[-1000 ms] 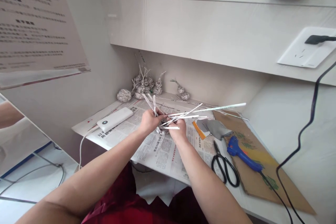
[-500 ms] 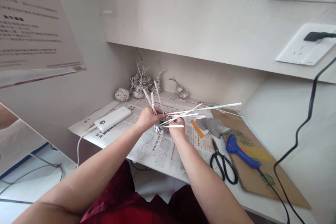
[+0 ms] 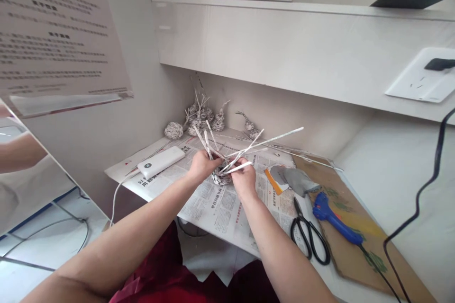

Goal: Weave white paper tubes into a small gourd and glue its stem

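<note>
Between my hands, over the newspaper-covered table, is a small round woven paper basket (image 3: 221, 179) with a dark opening. Rolled paper sticks (image 3: 280, 136) rise from its rim and fan out, mostly to the upper left and to the right. My left hand (image 3: 203, 166) is closed on the basket's left rim, thumb on top near the base of the sticks. At the right rim, my right hand (image 3: 244, 180) is closed around the base of a paper stick. Its fingertips are partly hidden behind the sticks.
Several woven paper gourds (image 3: 219, 118) stand at the back. A white power bank (image 3: 161, 161) lies at left. On the right are black scissors (image 3: 305, 232), a grey cloth (image 3: 300, 181), and a blue glue gun (image 3: 337, 220) on cardboard (image 3: 355, 265), with its cord trailing.
The view has shifted, so the scene sits lower and further right. The sticks on the right have spread, some now pointing more steeply upward. Both hands stay at the basket.
</note>
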`<state>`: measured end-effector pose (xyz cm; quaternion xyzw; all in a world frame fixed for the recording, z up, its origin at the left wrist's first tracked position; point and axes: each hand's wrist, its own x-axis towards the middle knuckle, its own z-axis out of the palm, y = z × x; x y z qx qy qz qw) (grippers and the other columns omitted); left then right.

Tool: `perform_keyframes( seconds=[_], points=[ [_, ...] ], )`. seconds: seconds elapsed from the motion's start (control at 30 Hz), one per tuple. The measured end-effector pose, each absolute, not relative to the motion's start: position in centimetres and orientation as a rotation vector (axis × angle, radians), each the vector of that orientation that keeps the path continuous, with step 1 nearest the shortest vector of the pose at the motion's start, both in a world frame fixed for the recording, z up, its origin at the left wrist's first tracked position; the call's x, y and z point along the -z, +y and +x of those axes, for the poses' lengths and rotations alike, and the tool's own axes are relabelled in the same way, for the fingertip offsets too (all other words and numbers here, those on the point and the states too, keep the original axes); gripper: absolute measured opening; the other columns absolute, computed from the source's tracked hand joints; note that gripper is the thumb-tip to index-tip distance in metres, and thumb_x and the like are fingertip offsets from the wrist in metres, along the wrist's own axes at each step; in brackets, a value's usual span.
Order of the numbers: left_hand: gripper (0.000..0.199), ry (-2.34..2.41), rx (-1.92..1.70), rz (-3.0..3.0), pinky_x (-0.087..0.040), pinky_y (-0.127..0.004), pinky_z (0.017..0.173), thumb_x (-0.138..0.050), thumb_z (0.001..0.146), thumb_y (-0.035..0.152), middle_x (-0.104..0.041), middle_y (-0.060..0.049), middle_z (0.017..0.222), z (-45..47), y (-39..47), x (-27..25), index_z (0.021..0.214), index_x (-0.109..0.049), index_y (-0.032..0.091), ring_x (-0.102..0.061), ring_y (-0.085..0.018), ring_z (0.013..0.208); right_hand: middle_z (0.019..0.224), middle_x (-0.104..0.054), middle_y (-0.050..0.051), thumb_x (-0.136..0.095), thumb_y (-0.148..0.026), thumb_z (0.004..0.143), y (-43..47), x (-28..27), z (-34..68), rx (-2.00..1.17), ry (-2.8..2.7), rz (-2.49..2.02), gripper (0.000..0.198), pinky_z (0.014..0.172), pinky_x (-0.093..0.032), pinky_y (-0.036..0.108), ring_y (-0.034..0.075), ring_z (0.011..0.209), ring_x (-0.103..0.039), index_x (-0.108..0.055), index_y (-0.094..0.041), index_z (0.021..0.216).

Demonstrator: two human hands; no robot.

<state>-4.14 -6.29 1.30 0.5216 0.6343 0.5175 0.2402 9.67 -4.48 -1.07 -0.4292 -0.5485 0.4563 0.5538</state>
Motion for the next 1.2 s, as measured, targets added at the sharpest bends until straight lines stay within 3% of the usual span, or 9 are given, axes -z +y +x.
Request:
perform_keyframes(
  seconds=[0.2,0.33,0.57,1.03,1.2],
  points=[
    [0.014,1.726,-1.39,1.444,-0.048,-0.026,0.061,-0.068,0.062,0.028,-0.071,-0.003,0.068,-3.7,-6.5,-1.7,0.072,-0.071,0.018,-0.066,-0.02,0.067,0.066,-0.069,0.001,-0.067,-0.035,0.07,-5.0,0.5,10.0,-0.965,-1.401,-1.045,0.015,0.059,-0.046,0.026,0.017,0.061,-0.061,-0.068,-0.02,0.072],
    [0.016,1.634,-1.441,1.43,-0.048,-0.025,0.062,-0.068,0.063,0.03,-0.07,-0.002,0.069,-3.3,-6.4,-1.5,0.074,-0.069,0.018,-0.064,-0.018,0.066,0.068,-0.069,0.001,-0.064,-0.036,0.074,-5.0,0.5,10.0,-0.88,-1.391,-1.054,0.017,0.059,-0.045,0.026,0.018,0.064,-0.062,-0.067,-0.02,0.076],
    [0.014,1.669,-1.431,1.457,-0.046,-0.026,0.063,-0.065,0.065,0.028,-0.069,-0.001,0.069,-3.1,-6.6,-1.2,0.074,-0.069,0.018,-0.063,-0.017,0.066,0.07,-0.069,0.001,-0.068,-0.039,0.069,-4.4,1.4,9.6,-1.091,-1.29,-1.041,0.021,0.058,-0.047,0.026,0.017,0.062,-0.061,-0.067,-0.02,0.078],
    [0.012,1.769,-1.344,1.505,-0.046,-0.026,0.066,-0.068,0.065,0.029,-0.073,-0.002,0.073,-3.0,-6.9,-1.9,0.069,-0.068,0.018,-0.066,-0.019,0.071,0.072,-0.07,0.002,-0.065,-0.041,0.072,-4.1,1.9,9.6,-0.986,-1.309,-1.045,0.022,0.063,-0.048,0.027,0.019,0.067,-0.064,-0.067,-0.02,0.08],
    [0.016,1.839,-1.255,1.58,-0.044,-0.026,0.062,-0.068,0.066,0.03,-0.072,-0.001,0.07,-2.9,-7.2,-2.8,0.078,-0.074,0.02,-0.067,-0.02,0.07,0.079,-0.072,0.002,-0.062,-0.036,0.074,-4.3,2.0,9.3,-1.018,-1.257,-0.985,0.022,0.065,-0.05,0.027,0.019,0.073,-0.066,-0.068,-0.02,0.088]
  ],
)
